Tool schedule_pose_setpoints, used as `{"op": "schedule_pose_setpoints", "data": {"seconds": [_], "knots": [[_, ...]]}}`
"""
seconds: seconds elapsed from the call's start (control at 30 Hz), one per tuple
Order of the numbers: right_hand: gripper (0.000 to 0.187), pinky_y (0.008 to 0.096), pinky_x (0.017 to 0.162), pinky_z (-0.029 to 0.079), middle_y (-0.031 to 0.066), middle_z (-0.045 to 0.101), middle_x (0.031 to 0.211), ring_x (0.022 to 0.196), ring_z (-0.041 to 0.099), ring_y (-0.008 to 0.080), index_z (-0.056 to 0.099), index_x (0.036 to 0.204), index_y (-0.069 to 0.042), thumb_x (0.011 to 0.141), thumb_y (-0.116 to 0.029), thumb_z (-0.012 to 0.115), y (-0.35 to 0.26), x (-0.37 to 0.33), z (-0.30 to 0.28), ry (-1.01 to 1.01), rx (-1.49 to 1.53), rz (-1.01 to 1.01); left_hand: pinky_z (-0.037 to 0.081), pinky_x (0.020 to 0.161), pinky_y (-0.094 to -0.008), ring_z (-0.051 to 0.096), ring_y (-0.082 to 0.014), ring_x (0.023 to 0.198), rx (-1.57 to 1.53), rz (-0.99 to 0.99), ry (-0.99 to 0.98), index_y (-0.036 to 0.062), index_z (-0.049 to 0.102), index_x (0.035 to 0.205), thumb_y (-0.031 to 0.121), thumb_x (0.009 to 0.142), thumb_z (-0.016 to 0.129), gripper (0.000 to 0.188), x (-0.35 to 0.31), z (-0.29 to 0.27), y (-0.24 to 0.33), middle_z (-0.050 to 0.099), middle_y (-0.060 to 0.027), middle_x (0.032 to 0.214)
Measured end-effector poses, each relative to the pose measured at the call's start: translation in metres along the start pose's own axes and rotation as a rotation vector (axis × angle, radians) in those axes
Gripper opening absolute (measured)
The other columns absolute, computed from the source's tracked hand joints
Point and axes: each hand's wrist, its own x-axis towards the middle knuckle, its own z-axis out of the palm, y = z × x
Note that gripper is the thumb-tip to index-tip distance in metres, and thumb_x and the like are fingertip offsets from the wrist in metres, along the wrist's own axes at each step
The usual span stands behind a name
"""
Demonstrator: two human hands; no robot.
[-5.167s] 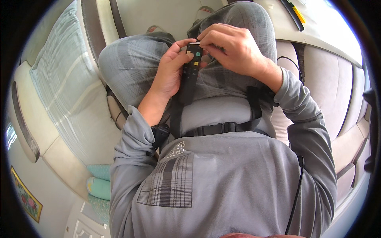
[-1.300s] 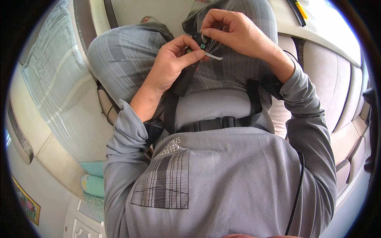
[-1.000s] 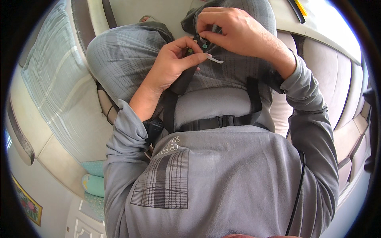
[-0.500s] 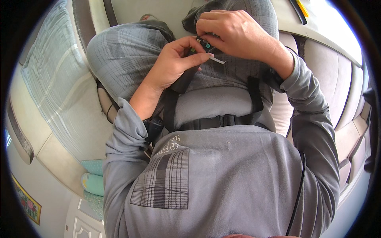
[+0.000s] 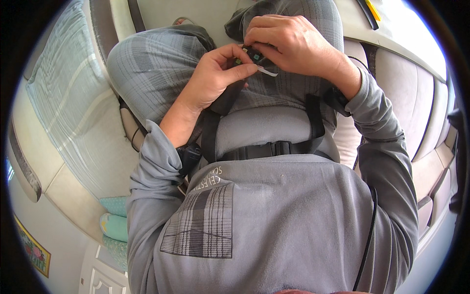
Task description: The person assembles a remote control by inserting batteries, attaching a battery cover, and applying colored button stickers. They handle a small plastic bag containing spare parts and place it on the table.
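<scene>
Over my lap, my left hand is closed round a long black object with small green and teal squares on its upper part; its exact kind is hard to make out. A thin white strip sticks out from under my left thumb, its free end pointing right. My right hand bends over the far end of the black object with its fingers pinched together there. Those fingertips are partly hidden, so what lies between them cannot be seen.
I sit with bent knees in plaid trousers. To the left is a seat with a pale blue cover. At the upper right a white table carries a black and yellow tool. Beige cushions stand on the right.
My right hand has shifted very slightly at the far end of the black object. The white strip has tilted a little; my left hand stays almost still.
</scene>
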Motion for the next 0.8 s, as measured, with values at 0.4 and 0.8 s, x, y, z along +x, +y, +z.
{"op": "schedule_pose_setpoints", "data": {"seconds": [0.4, 0.8], "knots": [[0.015, 0.0381, 0.072, 0.057, 0.0070, 0.069, 0.098, 0.085, 0.071, 0.0287, 0.068, 0.095, -0.004, 0.083, -0.008, 0.077, 0.0017, -0.0012, -0.0018, -0.004, 0.034, 0.024, 0.054, 0.072, -0.0229, 0.064, -0.0056, 0.084, 0.006, 0.011, 0.014, 0.0046, 0.069, 0.101, 0.009, 0.095, 0.074, 0.009, 0.0009, -0.0004, -0.0019, 0.069, 0.0011, 0.093], [0.014, 0.0375, 0.074, 0.058, 0.0076, 0.068, 0.100, 0.085, 0.071, 0.0287, 0.069, 0.095, -0.004, 0.084, -0.006, 0.076, 0.0023, -0.0025, -0.0006, -0.017, 0.070, 0.038, 0.054, 0.071, -0.0224, 0.063, -0.0053, 0.081, -0.003, 0.012, 0.018, 0.0041, 0.069, 0.101, 0.009, 0.095, 0.073, 0.009, 0.0010, -0.0008, -0.0021, 0.068, 0.0008, 0.092]]}}
